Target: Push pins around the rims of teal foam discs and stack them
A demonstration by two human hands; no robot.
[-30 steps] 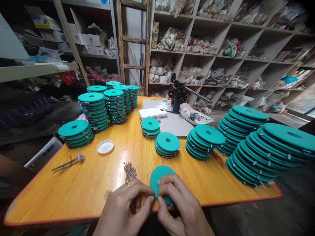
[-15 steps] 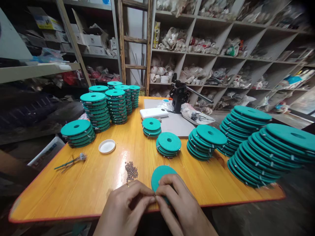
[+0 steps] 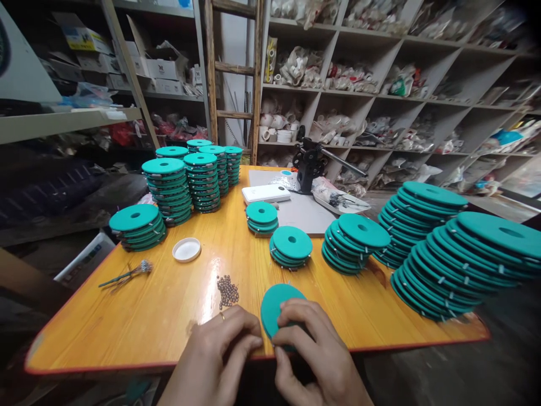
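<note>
A round green foam disc (image 3: 273,307) is at the table's front edge, tilted up slightly. My right hand (image 3: 319,344) grips it, with curled fingers over its face and the thumb near its lower rim. My left hand (image 3: 222,344), with a ring on one finger, is just left of the disc. Its thumb and forefinger are pinched together; anything between them is too small to make out. Just beyond the left hand lies a loose pile of small dark beads (image 3: 227,292). A short stack of green discs (image 3: 291,239) stands beyond the held one.
Tall stacks of green discs (image 3: 456,265) stand at the right, and more stacks (image 3: 165,166) at the back left. A white lid (image 3: 186,250) and a bundle of thin wires (image 3: 127,276) lie on the left. A white box (image 3: 266,194) and black device (image 3: 310,169) are behind.
My hands have drawn apart: the left thumb and forefinger have moved away from my right fingertips. The right hand keeps the disc. The view has shifted slightly.
</note>
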